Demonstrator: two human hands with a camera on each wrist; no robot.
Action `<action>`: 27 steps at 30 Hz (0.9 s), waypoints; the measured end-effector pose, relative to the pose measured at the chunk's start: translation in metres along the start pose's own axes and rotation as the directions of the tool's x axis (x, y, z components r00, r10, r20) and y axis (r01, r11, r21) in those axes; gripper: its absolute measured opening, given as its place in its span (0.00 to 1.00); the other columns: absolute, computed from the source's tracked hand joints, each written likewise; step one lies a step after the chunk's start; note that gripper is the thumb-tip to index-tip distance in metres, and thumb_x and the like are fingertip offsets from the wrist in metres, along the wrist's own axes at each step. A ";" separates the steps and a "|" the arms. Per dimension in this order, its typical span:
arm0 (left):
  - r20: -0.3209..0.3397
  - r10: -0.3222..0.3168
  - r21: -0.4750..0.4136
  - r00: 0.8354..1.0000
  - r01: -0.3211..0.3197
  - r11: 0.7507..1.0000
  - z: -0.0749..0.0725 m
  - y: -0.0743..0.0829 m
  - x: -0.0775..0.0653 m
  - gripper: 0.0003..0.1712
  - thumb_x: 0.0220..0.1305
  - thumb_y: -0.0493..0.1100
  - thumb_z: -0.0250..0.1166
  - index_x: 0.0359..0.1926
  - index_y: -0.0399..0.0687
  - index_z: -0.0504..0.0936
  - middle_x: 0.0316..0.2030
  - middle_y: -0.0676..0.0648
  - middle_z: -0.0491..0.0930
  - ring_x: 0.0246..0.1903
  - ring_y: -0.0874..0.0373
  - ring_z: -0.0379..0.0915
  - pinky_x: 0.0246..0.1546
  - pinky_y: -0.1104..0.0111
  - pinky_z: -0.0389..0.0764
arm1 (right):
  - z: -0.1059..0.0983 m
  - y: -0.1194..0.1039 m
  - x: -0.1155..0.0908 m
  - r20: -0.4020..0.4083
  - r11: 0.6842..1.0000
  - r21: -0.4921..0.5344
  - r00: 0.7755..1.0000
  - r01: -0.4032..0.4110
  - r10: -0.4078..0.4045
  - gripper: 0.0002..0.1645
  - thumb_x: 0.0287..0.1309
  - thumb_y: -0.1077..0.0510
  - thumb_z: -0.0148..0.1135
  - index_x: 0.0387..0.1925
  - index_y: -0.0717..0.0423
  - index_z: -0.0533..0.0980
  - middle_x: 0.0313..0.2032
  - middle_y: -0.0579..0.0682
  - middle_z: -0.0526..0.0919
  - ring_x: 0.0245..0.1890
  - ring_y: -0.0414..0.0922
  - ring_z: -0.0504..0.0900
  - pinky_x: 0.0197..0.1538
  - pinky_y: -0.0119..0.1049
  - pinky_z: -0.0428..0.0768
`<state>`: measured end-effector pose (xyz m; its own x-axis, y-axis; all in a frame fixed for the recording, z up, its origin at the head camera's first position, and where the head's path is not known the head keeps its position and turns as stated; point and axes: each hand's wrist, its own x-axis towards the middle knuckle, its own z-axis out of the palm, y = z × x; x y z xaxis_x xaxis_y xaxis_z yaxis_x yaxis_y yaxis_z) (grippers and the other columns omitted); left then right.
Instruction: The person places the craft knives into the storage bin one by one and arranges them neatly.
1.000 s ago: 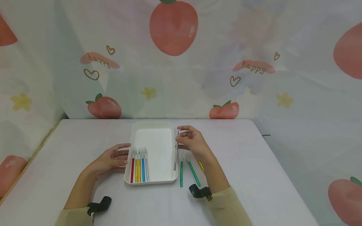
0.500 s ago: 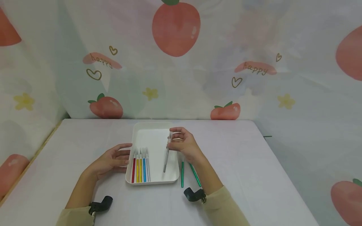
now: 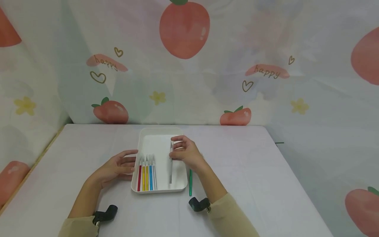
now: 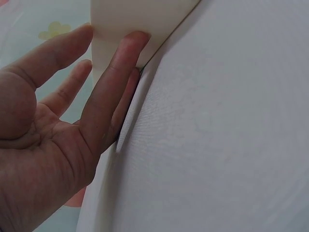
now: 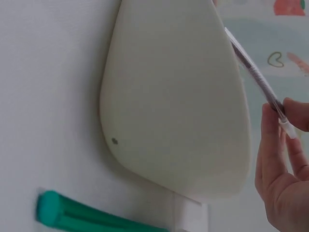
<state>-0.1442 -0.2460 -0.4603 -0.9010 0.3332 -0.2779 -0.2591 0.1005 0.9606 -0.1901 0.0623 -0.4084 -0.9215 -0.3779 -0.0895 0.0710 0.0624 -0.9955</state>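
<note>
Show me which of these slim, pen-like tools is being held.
The silver tool pinched by the right hand; the other silver tool lies in the row inside the tray, the green one outside it.

Table point(image 3: 154, 214): free before tray point(image 3: 162, 174)
Left hand point(image 3: 116, 168): blocks tray's left
Right hand point(image 3: 189, 153): over its right
Pens point(image 3: 146, 177): inside, near left

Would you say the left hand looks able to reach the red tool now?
Probably yes: the left hand grips nothing, and only the tray's side wall separates it from the red tool.
</note>
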 end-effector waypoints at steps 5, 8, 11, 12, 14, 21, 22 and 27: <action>0.005 -0.001 0.002 1.000 0.001 1.000 -0.001 0.000 0.001 0.46 0.63 0.40 0.70 0.76 0.52 0.55 0.72 0.33 0.60 0.66 0.40 0.67 0.51 0.51 0.83 | 0.012 0.002 0.002 0.007 0.998 -0.055 0.999 -0.042 0.042 0.34 0.53 0.71 0.70 0.61 0.56 0.72 0.43 0.56 0.76 0.37 0.45 0.84 0.44 0.43 0.87; 0.007 -0.001 -0.004 1.000 0.001 1.000 0.000 0.001 0.001 0.46 0.63 0.40 0.70 0.76 0.51 0.55 0.72 0.33 0.59 0.66 0.40 0.67 0.51 0.51 0.83 | 0.020 0.004 0.003 0.013 0.995 -0.076 0.998 -0.059 0.060 0.33 0.53 0.71 0.69 0.61 0.59 0.71 0.43 0.57 0.76 0.35 0.45 0.84 0.42 0.43 0.87; 0.007 -0.003 -0.008 1.000 0.003 1.000 0.001 0.001 0.000 0.46 0.63 0.39 0.69 0.76 0.51 0.55 0.72 0.33 0.59 0.67 0.39 0.67 0.51 0.50 0.82 | 0.027 0.007 0.005 0.016 0.993 -0.093 0.997 -0.071 0.072 0.33 0.52 0.72 0.69 0.61 0.61 0.71 0.42 0.58 0.76 0.33 0.45 0.83 0.40 0.43 0.87; 0.005 -0.004 -0.011 1.000 0.004 1.000 0.001 0.001 0.000 0.46 0.63 0.38 0.69 0.76 0.51 0.55 0.72 0.33 0.59 0.66 0.39 0.67 0.51 0.50 0.82 | 0.029 0.009 0.006 0.017 0.991 -0.111 0.997 -0.075 0.077 0.33 0.52 0.71 0.69 0.61 0.60 0.72 0.41 0.58 0.77 0.33 0.45 0.83 0.39 0.43 0.87; 0.001 -0.008 -0.012 1.000 0.008 1.000 0.001 0.001 -0.001 0.46 0.62 0.38 0.69 0.76 0.50 0.55 0.72 0.33 0.60 0.66 0.39 0.67 0.51 0.50 0.82 | 0.033 0.011 0.007 0.019 0.985 -0.150 0.996 -0.089 0.093 0.33 0.52 0.71 0.69 0.60 0.59 0.72 0.41 0.57 0.77 0.31 0.45 0.84 0.37 0.41 0.87; 0.001 -0.011 -0.004 1.000 0.011 1.000 0.002 0.000 -0.001 0.46 0.63 0.39 0.69 0.76 0.51 0.55 0.72 0.33 0.59 0.66 0.40 0.67 0.52 0.50 0.82 | 0.041 0.017 0.006 0.004 0.917 -0.368 0.986 -0.154 0.167 0.33 0.53 0.70 0.69 0.61 0.51 0.73 0.37 0.51 0.81 0.26 0.45 0.84 0.30 0.37 0.85; 0.002 -0.010 -0.003 1.000 0.010 1.000 0.001 0.001 -0.001 0.46 0.63 0.39 0.69 0.76 0.52 0.55 0.73 0.34 0.59 0.67 0.40 0.66 0.52 0.50 0.82 | 0.042 0.017 0.006 0.008 0.904 -0.399 0.985 -0.157 0.174 0.33 0.53 0.70 0.68 0.61 0.51 0.72 0.36 0.51 0.81 0.26 0.45 0.83 0.29 0.36 0.85; 0.006 -0.002 -0.005 1.000 0.002 1.000 0.000 0.001 -0.001 0.45 0.64 0.39 0.68 0.77 0.52 0.55 0.73 0.34 0.58 0.67 0.39 0.66 0.52 0.50 0.82 | 0.046 0.015 0.002 0.044 0.842 -0.517 0.977 -0.155 0.207 0.37 0.54 0.68 0.69 0.65 0.49 0.69 0.33 0.48 0.81 0.24 0.44 0.83 0.29 0.35 0.84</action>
<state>-0.1433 -0.2468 -0.4591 -0.8984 0.3385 -0.2799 -0.2627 0.0966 0.9600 -0.1734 0.0200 -0.4246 -0.8693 -0.3968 -0.2948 0.0051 0.5892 -0.8080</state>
